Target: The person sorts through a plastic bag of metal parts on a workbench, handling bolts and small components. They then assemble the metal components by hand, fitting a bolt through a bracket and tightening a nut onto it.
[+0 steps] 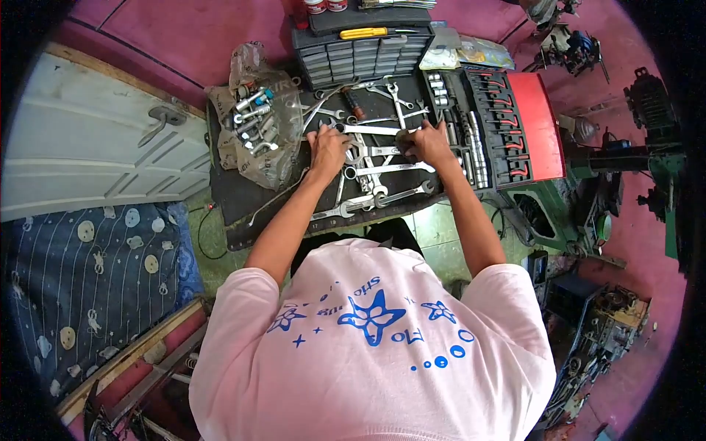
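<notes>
Black mat (pixel 235 195): long wrench (pixel 371 130) between both hands' fingers (pixel 326 136).

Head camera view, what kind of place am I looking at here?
Probably a home repair workshop, set up on the floor. Both hands, left hand and right hand, rest among loose wrenches on a dark mat, beside an open socket set case and engine parts.

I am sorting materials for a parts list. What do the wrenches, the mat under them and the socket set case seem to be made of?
Wrenches: polished metal, probably chromed steel, with a bright silver shine. Mat: dark and matte, perhaps rubber or fabric; unclear. Socket set case: likely moulded plastic, with a smooth red lid and a black tray.
</notes>
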